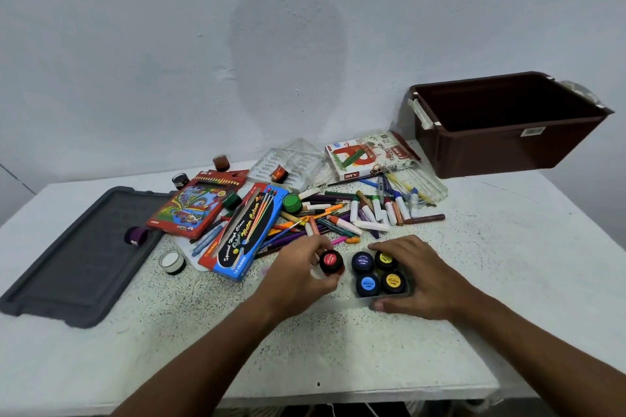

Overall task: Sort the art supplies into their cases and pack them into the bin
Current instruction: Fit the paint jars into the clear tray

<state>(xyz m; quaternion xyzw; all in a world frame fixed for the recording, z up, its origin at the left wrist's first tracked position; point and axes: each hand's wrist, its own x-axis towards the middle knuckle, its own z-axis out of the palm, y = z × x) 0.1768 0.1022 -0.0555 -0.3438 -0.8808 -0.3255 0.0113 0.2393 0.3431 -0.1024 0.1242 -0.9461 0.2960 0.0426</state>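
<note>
The white surface (pixel 440 281) fills the lower frame; the empty brown bin (pixel 508 125) sits upper right. At lower centre the right hand (pixel 423 281) steadies a clear tray (pixel 386 299) holding four paint pots, its grip wrapped around it. The left hand (pixel 298 267) pinches the red-capped pot (pixel 331 261) just left of the tray. It looks light, rigid and smooth, best taken by the cap's sides.

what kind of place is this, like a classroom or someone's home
Hard to say for sure; it looks like a plain room at home with a makeshift craft spot. A white speckled table stands against a bare, stained wall, with a brown storage bin and loose art supplies heaped on it.
</note>
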